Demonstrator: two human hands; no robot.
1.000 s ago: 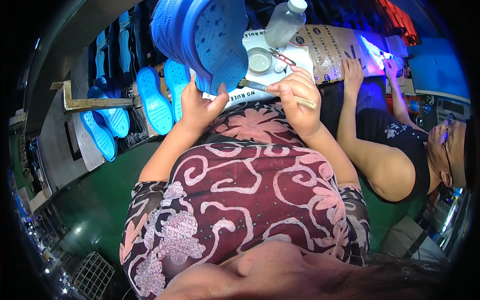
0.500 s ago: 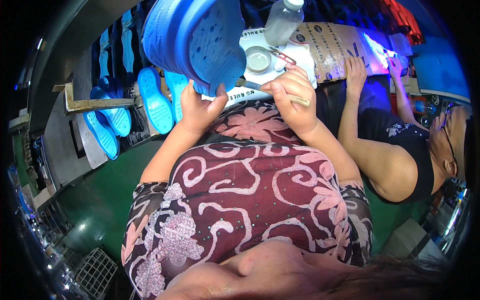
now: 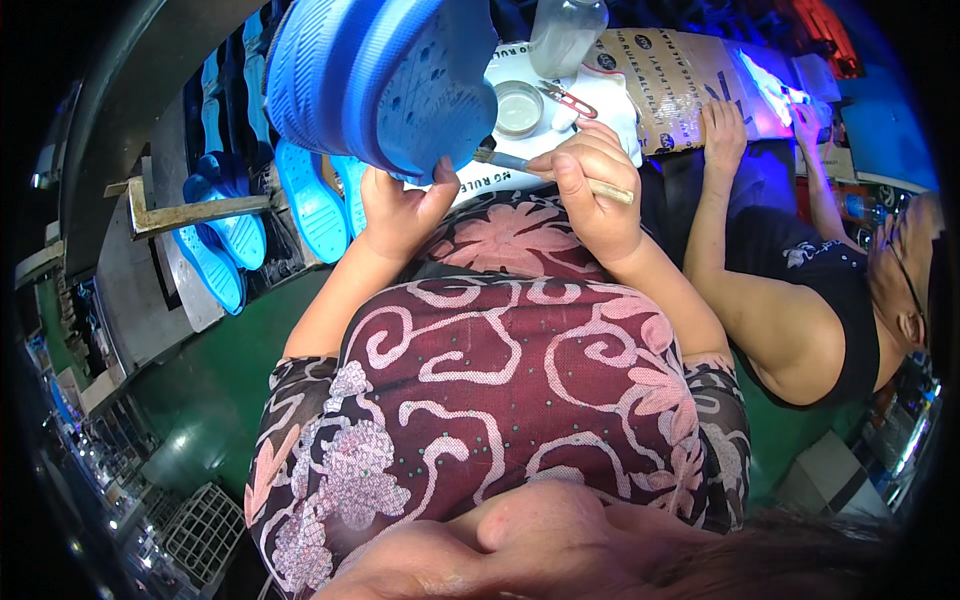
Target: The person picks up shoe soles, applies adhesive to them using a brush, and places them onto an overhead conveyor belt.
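My left hand (image 3: pixel 408 208) grips the near end of a thick stack of blue shoe soles (image 3: pixel 430 95), raised and tilted, with the hole-dotted face of one sole turned to the right. The fingers behind the stack are hidden. Pinched in my right hand (image 3: pixel 597 190) is a flat brush (image 3: pixel 512 162) with a pale wooden handle. Its dark bristles are close to the soles' lower right edge; whether they touch I cannot tell. Just beyond the brush, a small round glass dish (image 3: pixel 519 108) stands on the white printed sheet (image 3: pixel 612 125).
Red-handled thread snips (image 3: pixel 570 101) and a cloudy bottle (image 3: pixel 566 40) are beyond my right hand. Brown-taped cardboard (image 3: pixel 655 85) extends rightward to a co-worker's hand (image 3: pixel 722 130). More blue soles (image 3: pixel 312 205) lie on the left rack, beside a metal bracket (image 3: pixel 190 208).
The stack of soles has shifted slightly left in my left hand. My right hand and the brush have moved a little right and stay near its edge.
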